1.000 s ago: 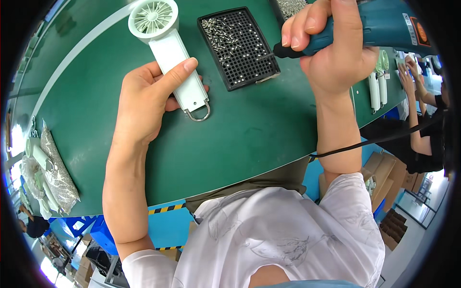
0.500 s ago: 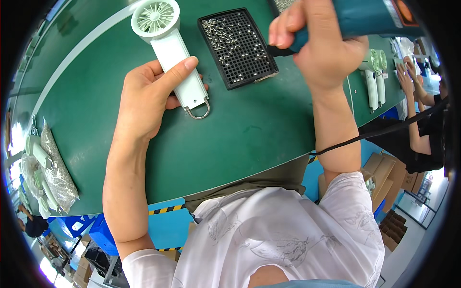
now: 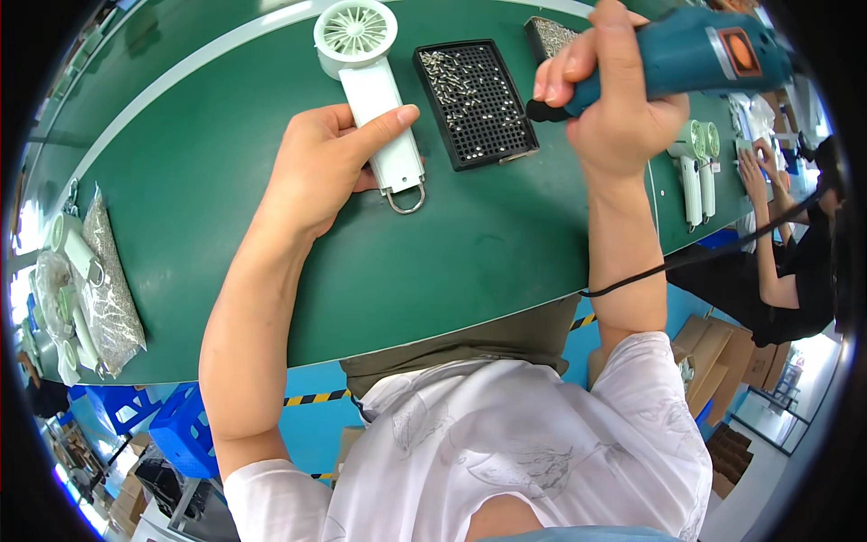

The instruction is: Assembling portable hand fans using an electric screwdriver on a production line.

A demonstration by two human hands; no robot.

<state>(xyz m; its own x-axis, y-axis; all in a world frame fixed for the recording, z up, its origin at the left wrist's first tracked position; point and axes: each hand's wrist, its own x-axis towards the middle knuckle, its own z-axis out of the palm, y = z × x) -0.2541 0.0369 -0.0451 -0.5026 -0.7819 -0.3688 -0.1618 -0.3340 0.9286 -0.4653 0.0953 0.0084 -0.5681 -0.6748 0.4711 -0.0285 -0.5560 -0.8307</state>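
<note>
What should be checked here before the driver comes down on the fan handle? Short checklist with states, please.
1. Left hand steadies the white handheld fan on the green table: ok, fingers lie across the handle.
2. Right hand grips the teal electric screwdriver: ok.
3. Driver tip over the fan: not ok, it is above the black screw tray.
4. Screw on the bit: cannot tell.
5. Tray stocked with screws: ok.
6. Driver cord free of the fan: ok, it trails off to the right.
</note>
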